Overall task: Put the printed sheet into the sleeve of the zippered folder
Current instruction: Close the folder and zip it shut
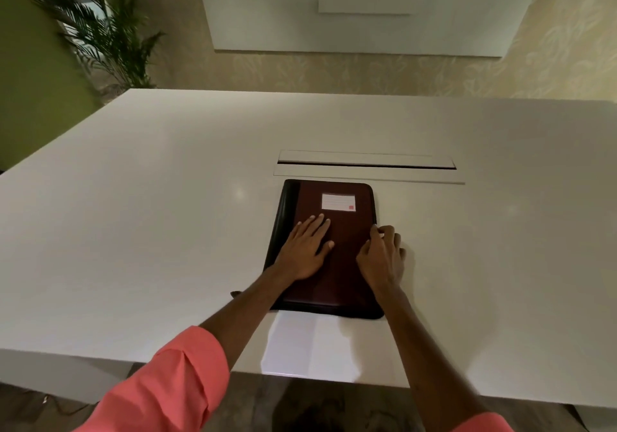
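A dark maroon zippered folder (347, 264) with a black spine and a white label lies closed on the white table (133, 214). My left hand (305, 249) rests flat on its cover, fingers spread. My right hand (382, 253) is curled at the folder's right edge, fingertips pinching at the zipper track; the zipper pull itself is hidden. A white printed sheet (310, 348) lies on the table just in front of the folder, reaching the near table edge.
A cable slot with a raised flap (365, 164) sits in the table just beyond the folder. A potted palm (107, 30) stands at the far left, past the table. A white panel (364, 7) hangs on the back wall.
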A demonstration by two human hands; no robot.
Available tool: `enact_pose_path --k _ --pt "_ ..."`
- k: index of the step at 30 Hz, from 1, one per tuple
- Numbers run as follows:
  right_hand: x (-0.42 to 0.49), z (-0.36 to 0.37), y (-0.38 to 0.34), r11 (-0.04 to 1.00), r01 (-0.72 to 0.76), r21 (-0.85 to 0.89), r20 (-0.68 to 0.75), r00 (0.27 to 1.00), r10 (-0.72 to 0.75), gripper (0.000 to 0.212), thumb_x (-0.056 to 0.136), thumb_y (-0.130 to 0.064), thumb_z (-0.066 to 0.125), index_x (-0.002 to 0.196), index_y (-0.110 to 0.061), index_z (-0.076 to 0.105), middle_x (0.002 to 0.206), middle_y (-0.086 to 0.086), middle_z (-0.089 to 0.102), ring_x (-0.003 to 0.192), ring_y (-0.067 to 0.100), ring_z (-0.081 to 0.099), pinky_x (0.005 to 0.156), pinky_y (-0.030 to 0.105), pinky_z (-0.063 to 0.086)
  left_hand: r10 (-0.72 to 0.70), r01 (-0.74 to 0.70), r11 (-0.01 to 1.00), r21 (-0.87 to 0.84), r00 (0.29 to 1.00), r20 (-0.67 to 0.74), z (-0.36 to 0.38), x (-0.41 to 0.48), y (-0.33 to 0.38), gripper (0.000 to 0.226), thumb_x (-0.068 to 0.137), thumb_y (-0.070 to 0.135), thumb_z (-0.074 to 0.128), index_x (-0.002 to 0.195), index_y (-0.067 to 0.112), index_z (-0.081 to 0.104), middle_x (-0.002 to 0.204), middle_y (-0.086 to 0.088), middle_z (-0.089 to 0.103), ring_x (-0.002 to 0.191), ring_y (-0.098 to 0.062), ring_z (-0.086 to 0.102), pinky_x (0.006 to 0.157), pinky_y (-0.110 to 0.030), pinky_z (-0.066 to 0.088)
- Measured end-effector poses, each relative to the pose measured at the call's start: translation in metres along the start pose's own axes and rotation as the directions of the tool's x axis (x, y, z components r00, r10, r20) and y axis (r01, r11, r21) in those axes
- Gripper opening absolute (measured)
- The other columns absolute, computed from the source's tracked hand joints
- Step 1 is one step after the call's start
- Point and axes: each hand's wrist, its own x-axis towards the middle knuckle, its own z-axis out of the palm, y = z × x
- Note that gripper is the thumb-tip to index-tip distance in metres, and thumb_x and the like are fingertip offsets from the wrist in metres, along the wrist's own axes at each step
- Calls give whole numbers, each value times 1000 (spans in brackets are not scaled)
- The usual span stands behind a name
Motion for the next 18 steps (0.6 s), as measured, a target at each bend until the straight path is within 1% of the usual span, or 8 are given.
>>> enact_pose_path --k 1,3,5,8,11,13,16,18 --pt "-3 1 -1 999 14 -41 -10 1000 -15 49 105 -24 52 153 -12 51 147 9 50 131 29 51 104 47 48 -1 1 1000 -2 1000 4 -2 -3 -1 65 117 48 30 175 22 13 184 1 5 171 -18 1 140 -43 4" --pt "-8 0 -3 997 24 -78 -19 999 -26 52 105 -25 51 156 -13 47 154 8 47 138 29 49 110 49 45 -5 5 1000 -18 1000 0 -6 -11 -5 63 117 47 32 174 24 18 184 1 7 171 -18 2 140 -43 4" --pt "-16 -3 -9 997 36 -73 -21 999 -37 55 105 -24 52 158 -14 45 162 8 41 147 29 42 119 53 39 -6 5 999 -41 1000 -26 -10 -24 -14 60 117 44 35 173 25 24 183 1 12 171 -18 4 140 -43 6" --pt "-31 -4 -25 996 83 -45 -37 996 -84 56 104 -25 57 158 -16 46 166 8 39 153 29 38 123 54 36 9 -17 996 -86 996 -90 -19 -48 -32 52 117 37 40 168 24 39 180 1 25 170 -19 12 138 -41 15" --pt "-54 3 -53 988 151 32 -37 988 -150 51 104 -27 59 154 -17 53 160 5 47 150 28 42 121 52 38 16 -40 984 -174 990 -137 -28 -78 -55 44 118 24 41 161 21 51 172 -1 41 165 -21 28 135 -40 24" --pt "-73 9 -72 980 180 79 -24 984 -179 48 103 -27 60 150 -19 56 156 2 52 147 25 44 118 51 39 29 -64 970 -235 989 -148 -33 -98 -70 44 115 11 43 156 20 58 167 -2 50 158 -22 41 132 -39 30" --pt "-106 20 -100 965 235 116 -49 972 -231 48 100 -23 64 148 -18 60 155 2 52 148 24 44 119 48 39 35 -92 944 -318 983 -181 -37 -130 -89 52 106 -8 45 147 15 67 154 -5 63 142 -23 59 123 -38 45" --pt "-125 27 -114 951 271 147 -78 962 -262 41 98 -21 66 140 -18 64 146 2 57 140 23 49 115 44 42 22 -105 922 -373 976 -219 -36 -146 -98 50 103 -10 47 141 12 72 141 -6 72 130 -24 68 115 -40 52"
